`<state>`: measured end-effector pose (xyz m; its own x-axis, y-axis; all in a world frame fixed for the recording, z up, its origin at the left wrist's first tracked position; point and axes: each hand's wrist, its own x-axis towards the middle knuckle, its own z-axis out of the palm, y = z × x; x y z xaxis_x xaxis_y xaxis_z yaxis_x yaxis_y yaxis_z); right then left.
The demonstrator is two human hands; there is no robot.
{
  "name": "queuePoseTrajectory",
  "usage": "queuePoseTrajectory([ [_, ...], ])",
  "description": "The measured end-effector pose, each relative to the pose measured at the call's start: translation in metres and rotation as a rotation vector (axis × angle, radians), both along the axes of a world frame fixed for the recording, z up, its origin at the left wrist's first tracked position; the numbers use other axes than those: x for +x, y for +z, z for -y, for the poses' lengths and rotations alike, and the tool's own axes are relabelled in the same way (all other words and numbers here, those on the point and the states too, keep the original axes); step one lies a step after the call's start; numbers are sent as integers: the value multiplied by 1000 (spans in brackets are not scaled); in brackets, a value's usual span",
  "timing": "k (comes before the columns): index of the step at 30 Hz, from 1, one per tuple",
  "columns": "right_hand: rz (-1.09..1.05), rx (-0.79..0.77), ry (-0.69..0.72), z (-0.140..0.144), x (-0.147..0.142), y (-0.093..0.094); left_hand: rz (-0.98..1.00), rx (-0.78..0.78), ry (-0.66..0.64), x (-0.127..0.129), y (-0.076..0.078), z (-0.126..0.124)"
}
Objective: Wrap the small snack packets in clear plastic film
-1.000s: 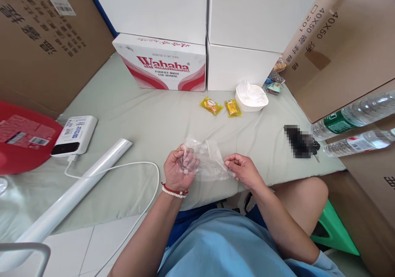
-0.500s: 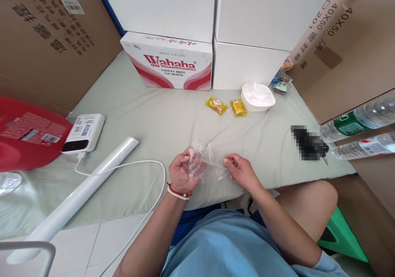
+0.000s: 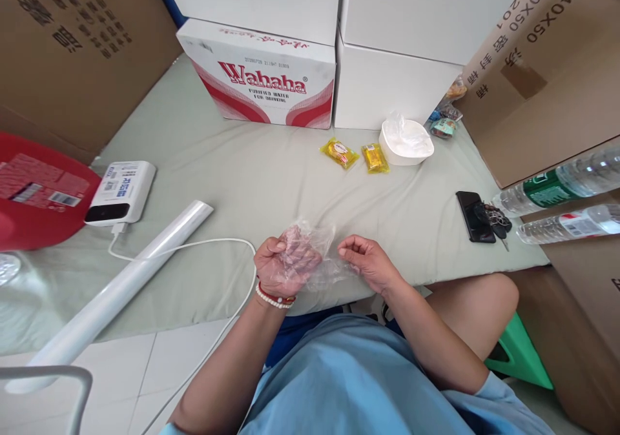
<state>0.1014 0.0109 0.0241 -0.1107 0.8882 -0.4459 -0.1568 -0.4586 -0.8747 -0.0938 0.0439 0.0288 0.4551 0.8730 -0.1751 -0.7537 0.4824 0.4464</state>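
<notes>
A thin clear plastic bag [image 3: 327,261] is spread between my two hands above the near edge of the covered surface. My left hand [image 3: 283,264] is turned palm up with its fingers curled; the film lies over them and the thumb presses at its side. On the other side, the fingertips of my right hand [image 3: 371,264] are pinched together at the bag's right edge. Creases make the bag's opening hard to make out. Beyond the hands lie two yellow snack packets [image 3: 340,153], beside a white bowl [image 3: 404,157] with crumpled clear plastic in it.
At the left are a white power bank [image 3: 121,190] with its cable, a long shiny roll [image 3: 145,280] and a red container [image 3: 39,193]. A Wahaha carton [image 3: 271,86] stands behind. On the right are a phone [image 3: 472,215], keys [image 3: 498,219] and plastic bottles [image 3: 557,190].
My right hand has moved slightly left, closer to my left hand. The plastic looks more spread over my left fingers. The view has shifted a little.
</notes>
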Motion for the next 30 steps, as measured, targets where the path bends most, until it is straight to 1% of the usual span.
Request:
queuePoseTrajectory([
  [2,-28,-11,-14,1,0,1,-6,-14,0,0,-1,1],
  [5,-76,-65,120,3,-4,3,-42,-42,-25,2,-1,1],
  [7,-76,-73,170,4,-7,2,-68,-62,-26,1,-2,0],
  [11,-19,-27,67,5,2,-2,-80,-52,38,-6,-3,-3],
  [15,21,-30,-1,6,24,-3,-85,-23,75,-15,-6,-6],
  [21,83,-27,-130,7,53,2,-113,-49,129,-23,-8,-11],
  [27,158,79,-283,8,77,11,-217,-32,132,-33,-5,-14],
  [30,293,180,-342,16,88,13,-313,-29,180,-35,-6,-9],
])
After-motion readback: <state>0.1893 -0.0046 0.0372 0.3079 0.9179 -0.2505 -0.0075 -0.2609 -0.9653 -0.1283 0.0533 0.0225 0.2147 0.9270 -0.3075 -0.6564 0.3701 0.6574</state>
